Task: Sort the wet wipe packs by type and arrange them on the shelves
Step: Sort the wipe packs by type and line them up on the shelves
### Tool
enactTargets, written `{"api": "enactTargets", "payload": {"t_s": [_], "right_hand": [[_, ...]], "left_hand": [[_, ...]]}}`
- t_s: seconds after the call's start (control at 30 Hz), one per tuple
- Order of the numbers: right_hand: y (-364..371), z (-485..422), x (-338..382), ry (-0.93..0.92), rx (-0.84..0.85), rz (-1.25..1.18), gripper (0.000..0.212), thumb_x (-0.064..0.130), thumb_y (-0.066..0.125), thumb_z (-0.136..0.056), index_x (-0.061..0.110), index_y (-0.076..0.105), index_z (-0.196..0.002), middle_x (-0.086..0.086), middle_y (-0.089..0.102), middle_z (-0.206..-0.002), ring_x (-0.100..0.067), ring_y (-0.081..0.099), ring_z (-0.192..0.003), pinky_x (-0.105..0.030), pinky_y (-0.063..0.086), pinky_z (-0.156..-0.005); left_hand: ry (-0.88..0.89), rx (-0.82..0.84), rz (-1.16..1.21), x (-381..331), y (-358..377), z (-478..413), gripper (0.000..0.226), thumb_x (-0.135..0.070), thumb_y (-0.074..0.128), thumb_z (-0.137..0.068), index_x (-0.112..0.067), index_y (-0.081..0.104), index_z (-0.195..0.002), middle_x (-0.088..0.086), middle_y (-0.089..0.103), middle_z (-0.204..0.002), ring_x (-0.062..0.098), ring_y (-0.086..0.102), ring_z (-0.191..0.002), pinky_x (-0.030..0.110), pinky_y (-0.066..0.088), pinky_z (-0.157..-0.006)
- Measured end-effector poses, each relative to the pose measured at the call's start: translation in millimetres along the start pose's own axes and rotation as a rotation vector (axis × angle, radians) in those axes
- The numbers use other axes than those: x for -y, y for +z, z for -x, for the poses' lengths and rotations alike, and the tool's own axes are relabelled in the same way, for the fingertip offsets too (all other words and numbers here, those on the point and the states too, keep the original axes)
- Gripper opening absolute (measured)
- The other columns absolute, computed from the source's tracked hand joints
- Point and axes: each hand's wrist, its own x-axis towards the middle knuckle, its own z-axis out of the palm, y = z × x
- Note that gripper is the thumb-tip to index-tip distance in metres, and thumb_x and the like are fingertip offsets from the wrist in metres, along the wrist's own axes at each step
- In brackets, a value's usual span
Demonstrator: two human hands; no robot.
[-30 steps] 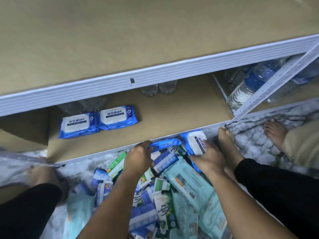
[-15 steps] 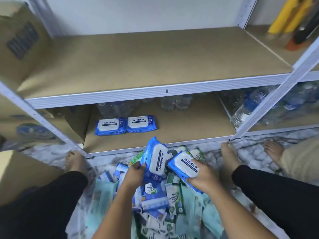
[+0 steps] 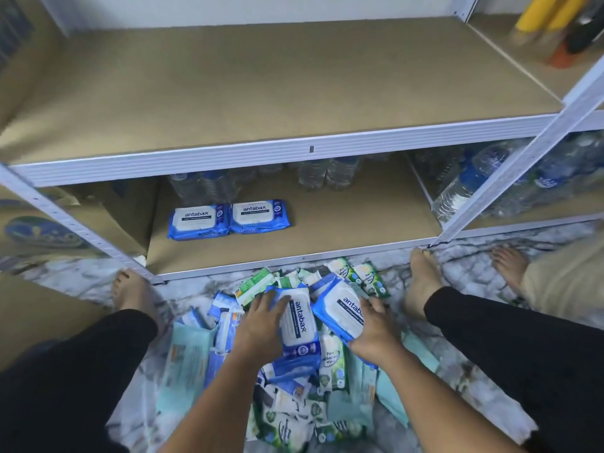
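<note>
The left grip point(image 3: 261, 325) is clamped on a blue antabax pack point(image 3: 299, 326), the right grip point(image 3: 376, 331) on a second blue pack point(image 3: 340, 307); placement beside the shelved pair point(image 3: 228, 219) ahead is called for next.

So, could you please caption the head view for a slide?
Left hand and right hand each grip a blue antabax pack over the floor pile; two antabax packs lie on the lower shelf.

Yellow and orange objects point(image 3: 552, 24) were blurred and cut off at the top-right corner, water bottles point(image 3: 327, 174) on the lower shelf point(image 3: 359, 223) stood half hidden behind the shelf beam point(image 3: 228, 163), and the print on the green packs point(image 3: 367, 277) was too small to read.
</note>
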Motion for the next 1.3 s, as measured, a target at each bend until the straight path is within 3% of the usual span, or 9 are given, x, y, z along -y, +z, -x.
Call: {"api": "enactTargets", "payload": {"t_s": [0.1, 0.23, 0.37, 0.47, 0.67, 0.73, 0.9, 1.07, 1.3], "right_hand": [[6.1, -2.5, -6.9, 0.017, 0.037, -0.109, 0.112, 0.056, 0.082, -0.062, 0.033, 0.019, -0.151, 0.001, 0.018, -0.147, -0.026, 0.027, -0.138, -0.044, 0.034, -0.113], [13.8, -5.6, -8.6, 0.056, 0.005, -0.159, 0.121, 0.073, 0.078, -0.060, 0.033, 0.014, -0.155, 0.001, 0.014, -0.152, -0.027, 0.020, -0.145, -0.049, 0.026, -0.117], [18.9, -10.1, -5.0, 0.089, -0.028, -0.137, 0.121, 0.071, 0.078, -0.061, 0.026, 0.017, -0.155, 0.004, 0.019, -0.147, -0.024, 0.027, -0.141, -0.046, 0.032, -0.114], [16.9, -15.4, -7.2, 0.087, -0.019, -0.130, 0.113, 0.071, 0.078, -0.058, 0.028, 0.028, -0.150, 0.005, 0.027, -0.141, -0.022, 0.037, -0.134, -0.045, 0.038, -0.109], [14.2, -17.3, -6.1, 0.097, -0.032, -0.139, 0.108, 0.068, 0.079, -0.051, 0.032, 0.035, -0.143, 0.006, 0.039, -0.139, -0.022, 0.043, -0.130, -0.046, 0.042, -0.105], [13.8, -17.1, -4.4, 0.126, -0.043, -0.190, 0.104, 0.068, 0.080, -0.046, 0.032, 0.043, -0.137, 0.006, 0.045, -0.136, -0.022, 0.047, -0.127, -0.045, 0.044, -0.102], [7.1, -12.2, -2.1, 0.146, -0.073, -0.247, 0.097, 0.065, 0.082, -0.044, 0.031, 0.052, -0.130, 0.008, 0.052, -0.129, -0.020, 0.052, -0.120, -0.043, 0.047, -0.098], [-6.4, 0.9, 5.1, 0.083, -0.118, -0.178, 0.090, 0.062, 0.083, -0.045, 0.029, 0.052, -0.123, 0.006, 0.053, -0.122, -0.022, 0.052, -0.114, -0.040, 0.046, -0.094], [-10.3, -3.7, 31.3, -0.032, -0.183, -0.111, 0.107, 0.064, 0.073, -0.035, 0.029, 0.051, -0.134, 0.006, 0.050, -0.128, -0.025, 0.049, -0.118, -0.044, 0.042, -0.102]], "left_hand": [[0.134, 0.216, -0.178, -4.1, -6.3, -10.8, 0.104, -0.015, 0.070, -0.081, -0.042, 0.006, -0.158, -0.004, -0.002, -0.167, 0.026, 0.002, -0.155, 0.045, 0.047, -0.107], [0.239, 0.125, -0.483, -5.9, -0.1, -19.3, 0.121, -0.028, 0.078, -0.080, -0.045, -0.018, -0.152, 0.011, 0.006, -0.160, 0.034, 0.018, -0.145, 0.046, 0.045, -0.104], [0.306, 0.107, -0.579, -6.9, -2.7, -29.8, 0.122, -0.027, 0.083, -0.077, -0.045, -0.009, -0.155, 0.015, 0.014, -0.154, 0.033, 0.029, -0.134, 0.044, 0.046, -0.100], [0.334, 0.087, -0.581, -8.0, -1.1, -34.2, 0.119, -0.025, 0.083, -0.077, -0.044, -0.004, -0.156, 0.014, 0.018, -0.151, 0.033, 0.030, -0.133, 0.045, 0.041, -0.105], [0.359, 0.066, -0.542, -5.9, 0.6, -36.6, 0.103, -0.041, 0.071, -0.078, -0.026, 0.008, -0.158, 0.002, -0.010, -0.166, 0.030, -0.007, -0.154, 0.048, 0.005, -0.125], [0.354, 0.078, -0.500, -3.7, 1.1, -36.3, 0.102, -0.042, 0.067, -0.077, -0.020, 0.009, -0.158, 0.002, -0.001, -0.168, 0.024, -0.008, -0.155, 0.047, -0.001, -0.126], [0.298, -0.013, -0.269, 5.1, -1.5, -21.5, 0.099, -0.066, 0.067, -0.070, -0.026, 0.028, -0.151, -0.002, 0.033, -0.155, 0.022, 0.026, -0.147, 0.044, 0.011, -0.125], [0.236, -0.119, -0.153, 14.0, -8.1, -1.1, 0.101, -0.073, 0.067, -0.062, -0.030, 0.037, -0.149, -0.002, 0.042, -0.147, 0.024, 0.036, -0.137, 0.040, 0.021, -0.121], [0.095, -0.301, 0.031, 43.9, -12.4, 19.9, 0.103, -0.072, 0.068, -0.045, -0.024, 0.057, -0.136, 0.000, 0.056, -0.131, 0.026, 0.051, -0.121, 0.041, 0.039, -0.109]]}}
